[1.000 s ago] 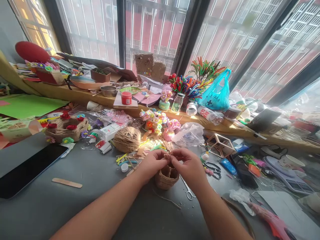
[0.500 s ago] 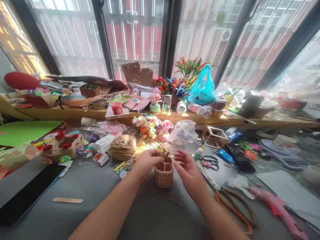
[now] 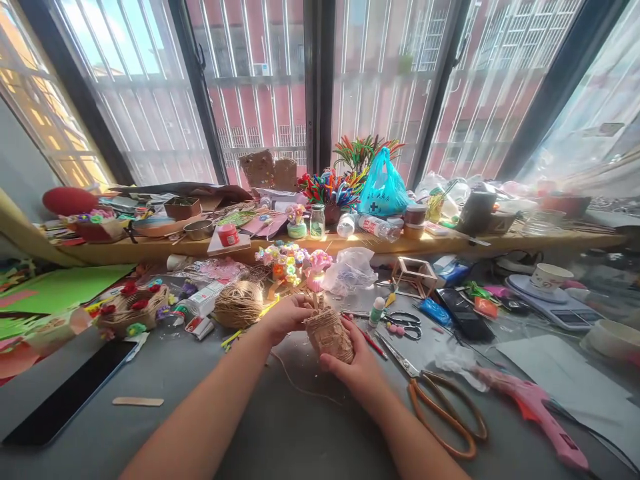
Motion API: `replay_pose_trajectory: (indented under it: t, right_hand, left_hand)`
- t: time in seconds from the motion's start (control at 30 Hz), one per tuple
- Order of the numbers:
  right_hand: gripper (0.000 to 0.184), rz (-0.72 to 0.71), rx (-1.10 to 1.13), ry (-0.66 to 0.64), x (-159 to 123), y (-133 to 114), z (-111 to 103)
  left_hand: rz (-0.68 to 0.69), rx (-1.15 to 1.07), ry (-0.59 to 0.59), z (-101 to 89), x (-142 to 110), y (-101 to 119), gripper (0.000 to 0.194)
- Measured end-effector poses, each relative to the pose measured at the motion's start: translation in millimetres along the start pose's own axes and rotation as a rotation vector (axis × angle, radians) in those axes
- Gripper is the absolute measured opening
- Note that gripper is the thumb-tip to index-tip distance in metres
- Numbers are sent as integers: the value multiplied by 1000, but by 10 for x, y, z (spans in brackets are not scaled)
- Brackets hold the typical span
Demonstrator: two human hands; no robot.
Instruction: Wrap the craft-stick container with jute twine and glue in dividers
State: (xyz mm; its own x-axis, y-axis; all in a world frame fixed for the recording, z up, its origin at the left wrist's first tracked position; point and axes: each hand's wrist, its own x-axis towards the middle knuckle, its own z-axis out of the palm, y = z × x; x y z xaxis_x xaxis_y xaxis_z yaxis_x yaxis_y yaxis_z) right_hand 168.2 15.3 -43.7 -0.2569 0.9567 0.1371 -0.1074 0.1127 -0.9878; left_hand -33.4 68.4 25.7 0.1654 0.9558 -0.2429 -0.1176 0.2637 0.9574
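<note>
A small twine-wrapped basket (image 3: 331, 339) is tilted between my two hands. My right hand (image 3: 357, 360) is closed around its right side, thumb in front. At its top left, the fingers of my left hand (image 3: 286, 316) pinch the rim beside short upright light-brown pieces; the exact grip is partly hidden. A loose strand of twine (image 3: 306, 391) curves over the grey table below. The ball of twine (image 3: 239, 303) lies beyond my left forearm, and a red pen (image 3: 374, 345) shows just past my right fingers.
To the right are large orange-handled scissors (image 3: 444, 417), small black-handled scissors (image 3: 407, 325), a glue bottle (image 3: 377, 311) and a pink glue gun (image 3: 537, 407). A phone (image 3: 70, 393) and wooden stick (image 3: 138, 401) lie left. Flowers (image 3: 285, 261) and a crowded ledge (image 3: 280, 252) stand behind.
The basket has gone from upright on the table to lifted and tilted. My right hand, open beside it before, has closed around it. The view has shifted slightly.
</note>
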Motion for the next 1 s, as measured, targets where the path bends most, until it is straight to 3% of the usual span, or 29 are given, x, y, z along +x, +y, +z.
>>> replay_pose_trajectory:
  t: [0.27, 0.43, 0.6, 0.7, 1.0]
  right_hand:
    - [83, -58, 120, 128, 19, 119, 61]
    - [89, -33, 37, 108, 62, 80, 7]
    - [89, -15, -68, 214, 22, 6, 46]
    - [87, -41, -77, 245, -29, -13, 109]
    - [97, -74, -156, 176, -60, 49, 191]
  left_hand:
    - [104, -130, 35, 90, 173, -151, 34]
    - [193, -372, 120, -69, 290, -242, 35]
    - [223, -507, 133, -171, 311, -255, 36]
    - [228, -548, 106, -139, 280, -251, 35]
    - [279, -530, 80, 47, 208, -295, 30]
